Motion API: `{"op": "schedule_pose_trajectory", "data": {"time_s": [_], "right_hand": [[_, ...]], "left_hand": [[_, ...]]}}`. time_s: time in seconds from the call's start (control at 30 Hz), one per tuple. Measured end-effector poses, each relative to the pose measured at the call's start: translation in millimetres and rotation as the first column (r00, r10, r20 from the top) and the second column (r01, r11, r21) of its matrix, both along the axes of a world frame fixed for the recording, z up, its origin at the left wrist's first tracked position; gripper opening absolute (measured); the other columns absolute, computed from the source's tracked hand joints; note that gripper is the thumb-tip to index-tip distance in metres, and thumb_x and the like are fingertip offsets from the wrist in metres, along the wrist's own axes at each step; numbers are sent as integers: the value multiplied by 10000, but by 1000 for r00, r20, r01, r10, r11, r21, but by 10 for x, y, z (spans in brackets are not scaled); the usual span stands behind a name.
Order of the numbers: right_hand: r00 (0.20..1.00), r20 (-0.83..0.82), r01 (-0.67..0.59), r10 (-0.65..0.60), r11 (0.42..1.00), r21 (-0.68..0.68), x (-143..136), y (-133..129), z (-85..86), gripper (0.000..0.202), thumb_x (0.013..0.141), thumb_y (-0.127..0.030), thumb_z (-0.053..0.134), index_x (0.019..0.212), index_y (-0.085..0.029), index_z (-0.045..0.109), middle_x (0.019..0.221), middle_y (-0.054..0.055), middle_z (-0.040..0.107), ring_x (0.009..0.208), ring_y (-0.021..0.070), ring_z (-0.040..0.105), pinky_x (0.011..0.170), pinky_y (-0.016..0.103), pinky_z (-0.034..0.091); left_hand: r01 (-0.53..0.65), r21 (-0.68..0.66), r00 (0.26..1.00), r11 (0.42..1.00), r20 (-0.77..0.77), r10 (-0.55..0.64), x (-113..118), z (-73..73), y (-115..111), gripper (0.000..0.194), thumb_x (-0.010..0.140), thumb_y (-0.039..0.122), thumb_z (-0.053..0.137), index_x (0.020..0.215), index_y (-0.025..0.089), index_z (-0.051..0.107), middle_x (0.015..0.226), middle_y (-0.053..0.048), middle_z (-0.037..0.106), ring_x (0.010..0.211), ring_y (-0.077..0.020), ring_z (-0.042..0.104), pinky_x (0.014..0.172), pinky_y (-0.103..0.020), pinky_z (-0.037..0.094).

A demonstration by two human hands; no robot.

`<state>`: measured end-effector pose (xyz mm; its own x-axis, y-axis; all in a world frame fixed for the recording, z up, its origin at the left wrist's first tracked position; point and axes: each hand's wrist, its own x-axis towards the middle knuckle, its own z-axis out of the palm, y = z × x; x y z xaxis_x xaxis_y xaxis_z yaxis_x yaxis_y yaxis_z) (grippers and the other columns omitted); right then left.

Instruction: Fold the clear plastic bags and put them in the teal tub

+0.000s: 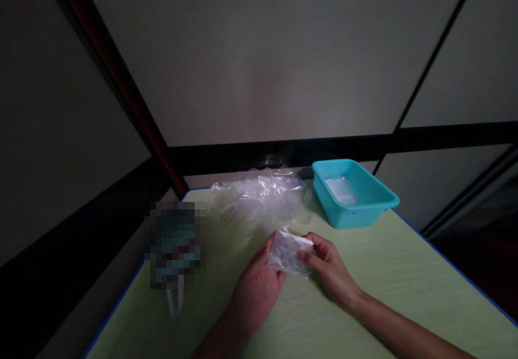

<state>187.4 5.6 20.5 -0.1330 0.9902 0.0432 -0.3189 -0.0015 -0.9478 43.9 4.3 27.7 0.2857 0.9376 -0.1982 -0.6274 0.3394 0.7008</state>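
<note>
A folded clear plastic bag (288, 252) is held between my two hands above the near half of the table. My left hand (259, 289) supports it from behind and the left, its fingers partly hidden by the plastic. At its right side, my right hand (329, 270) pinches the bag, thumb on the front face and fingers behind. Beyond the hands lies a loose heap of crinkled clear plastic bags (263, 194). To the right of the heap stands a turquoise plastic basin (364, 216), with a flat, pale clear packet (340, 190) lying inside it.
The pale green tabletop (388, 305) has a blue edge. A blurred-out greenish object (176, 245) with a white strap (175, 299) sits at the left edge. Pale panels (259, 62) with dark trim rise behind the table.
</note>
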Motion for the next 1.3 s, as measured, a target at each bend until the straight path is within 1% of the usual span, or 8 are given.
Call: {"op": "schedule_pose_trajectory", "data": {"time_s": [0.07,0.2,0.37,0.5,0.67,0.87,1.1,1.3], "right_hand": [[1000,-4,31,-31,999,12,23,39,59,293,635,-346,673,628,-174,435,542,-58,426,483,81,361,473,198,259],[996,-12,83,-83,995,56,137,151,308,271,632,-334,669,650,-179,447,562,-54,453,496,88,394,486,204,285],[992,3,125,-126,988,92,477,341,675,236,618,-290,664,756,-180,507,604,-38,522,536,110,466,528,227,340],[974,42,218,-223,970,108,853,521,862,238,595,-277,674,745,-180,517,618,-35,546,548,107,486,532,223,350],[947,119,287,-298,952,106,1236,688,957,236,553,-263,686,691,-170,519,586,-29,554,498,106,481,501,231,356],[926,186,309,-329,942,127,1486,819,938,206,552,-254,678,658,-164,526,558,-39,547,472,93,473,480,220,346],[917,283,245,-282,956,159,1560,748,1147,184,570,-230,685,675,-157,552,569,-42,559,489,90,490,491,215,354],[912,377,117,-163,983,140,1378,500,1368,148,585,-218,687,623,-171,552,571,-25,566,511,109,500,479,225,354]], "left_hand": [[-24,3,1000,1000,-5,25,0,61,53,358,722,-5,414,825,241,652,1045,11,642,1279,-82,268,1060,-268,200],[-25,-4,1000,1000,5,25,111,170,207,247,798,118,437,897,229,634,1116,-18,609,1167,-184,453,977,-362,337],[-12,-7,995,1000,-96,12,457,231,547,119,800,122,525,860,163,619,944,-55,645,932,-188,594,847,-309,424],[73,-17,971,997,-227,-75,778,267,850,243,865,264,518,1076,144,526,1064,-71,559,883,-189,578,749,-376,482],[150,-15,928,989,-342,-146,1122,319,1112,278,869,276,513,1118,154,504,1113,-78,533,917,-201,566,760,-394,480],[99,17,916,995,-393,-84,1387,341,1233,284,868,279,514,1123,153,501,1117,-79,531,922,-205,564,762,-397,479],[133,75,939,988,-330,-102,1079,575,1101,257,867,292,512,1076,141,524,1052,-67,558,860,-186,579,723,-366,486],[219,62,928,974,-322,-188,480,819,784,125,568,146,555,683,121,597,551,2,558,505,-155,540,505,-245,393]]}}
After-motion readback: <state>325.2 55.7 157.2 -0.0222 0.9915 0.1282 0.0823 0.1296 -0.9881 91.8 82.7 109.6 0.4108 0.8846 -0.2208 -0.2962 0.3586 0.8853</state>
